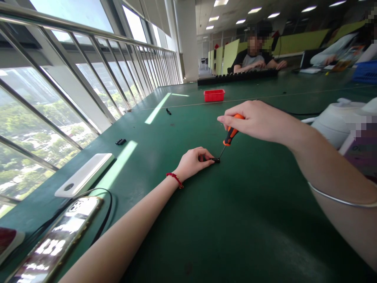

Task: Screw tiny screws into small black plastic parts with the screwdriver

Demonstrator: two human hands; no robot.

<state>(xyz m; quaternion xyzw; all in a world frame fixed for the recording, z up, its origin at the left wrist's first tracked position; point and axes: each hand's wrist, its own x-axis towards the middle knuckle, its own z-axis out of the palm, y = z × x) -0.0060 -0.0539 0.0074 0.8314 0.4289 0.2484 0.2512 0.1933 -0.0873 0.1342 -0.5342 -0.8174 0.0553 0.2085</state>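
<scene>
An orange and black screwdriver (pixel 231 135) is gripped by its handle in my right hand (pixel 246 118), tilted, with the shaft pointing down and left. Its tip meets or nearly meets the end of a small black part (pixel 216 160) lying on the green table. My left hand (pixel 194 160) pinches that part between thumb and fingers and rests low on the tabletop. The fingers cover much of the part, so its exact kind is hidden. Whether a screw sits under the tip is too small to tell.
A red tray (pixel 214 95) stands ahead. Small black pieces (pixel 120 142) lie to the left, near a white power bank (pixel 85 175), a phone (pixel 59 239) and a cable. White appliances (pixel 335 118) stand at the right. Across the table sits a person (pixel 250 55) behind a long black strip (pixel 238 77).
</scene>
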